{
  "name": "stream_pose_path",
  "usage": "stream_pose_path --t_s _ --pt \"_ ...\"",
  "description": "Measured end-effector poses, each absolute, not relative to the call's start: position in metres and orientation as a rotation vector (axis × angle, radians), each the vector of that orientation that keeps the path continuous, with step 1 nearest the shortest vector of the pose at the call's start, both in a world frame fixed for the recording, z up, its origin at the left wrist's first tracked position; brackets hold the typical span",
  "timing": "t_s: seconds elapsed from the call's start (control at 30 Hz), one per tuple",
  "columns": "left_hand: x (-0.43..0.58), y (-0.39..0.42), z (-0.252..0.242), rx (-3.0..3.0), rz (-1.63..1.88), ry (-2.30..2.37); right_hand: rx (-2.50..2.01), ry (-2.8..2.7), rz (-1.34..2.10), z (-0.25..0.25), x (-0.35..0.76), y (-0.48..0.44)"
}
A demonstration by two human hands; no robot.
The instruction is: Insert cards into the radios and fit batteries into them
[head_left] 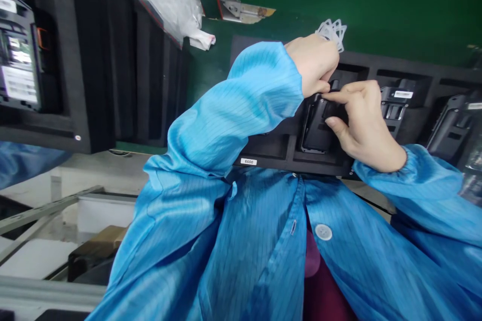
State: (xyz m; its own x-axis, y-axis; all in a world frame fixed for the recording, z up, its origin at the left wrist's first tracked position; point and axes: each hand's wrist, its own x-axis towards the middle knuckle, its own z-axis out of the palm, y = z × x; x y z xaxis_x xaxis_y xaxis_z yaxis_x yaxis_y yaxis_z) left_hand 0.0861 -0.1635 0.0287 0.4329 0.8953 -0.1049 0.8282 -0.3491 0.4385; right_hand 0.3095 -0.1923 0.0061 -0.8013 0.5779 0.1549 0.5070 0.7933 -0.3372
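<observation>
While the left hand (312,62) and right hand (359,123) grip it, the black handheld device (314,128) sits between them

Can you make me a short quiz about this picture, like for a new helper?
1. What color is the coat? A) green B) blue C) red
2. True or false: the left hand and the right hand are both touching the black device.
3. Fill in the blank: the white label on the foam tray reads ____.

Key: 1. B; 2. True; 3. 6600
</observation>
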Motion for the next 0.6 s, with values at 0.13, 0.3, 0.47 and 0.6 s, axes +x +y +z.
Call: stream_pose_path --t_s 0.13,0.3,0.47,0.6 --pt "0.095 -0.17 0.026 2.263 0.316 1.647 -0.788 -2.694 0.51 0.01 0.306 -0.194" --pt "0.101 -0.175 0.028 2.264 0.303 1.693 -0.769 -2.706 0.489 0.008 0.305 -0.197" --pt "0.101 -0.173 0.03 2.265 0.284 1.694 -0.876 -2.694 0.277 -0.003 0.309 -0.204" --pt "0.104 -0.171 0.028 2.243 0.255 1.711 -0.963 -2.713 0.08 -0.01 0.308 -0.213"
